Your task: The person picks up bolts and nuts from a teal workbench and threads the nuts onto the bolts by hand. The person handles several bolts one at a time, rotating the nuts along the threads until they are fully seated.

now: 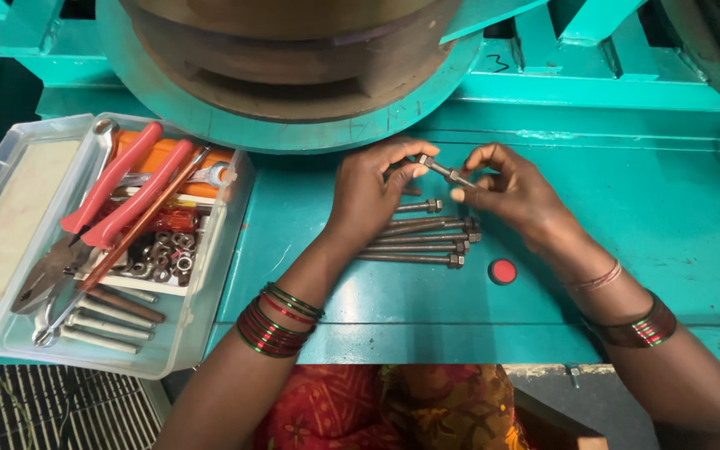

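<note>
- A teal metal table (pixel 627 217) carries a big round wheel (pixel 293 75) at its far edge.
- A clear plastic box (pixel 10 208) of tools lies left.
- A row of bolts (pixel 418 242) lies under the hands.
- The left hand (pixel 364 196) and right hand (pixel 514 187) pinch one bolt (pixel 443 171) between closed fingertips, above the row.

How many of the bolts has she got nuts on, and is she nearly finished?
Five or so long bolts lie in a row on the teal table, each with a nut on its right end, so those look done. The left hand and right hand hold one more bolt between them, with a nut on it. Loose nuts wait in the clear box. How many bolts remain can't be told.
</note>
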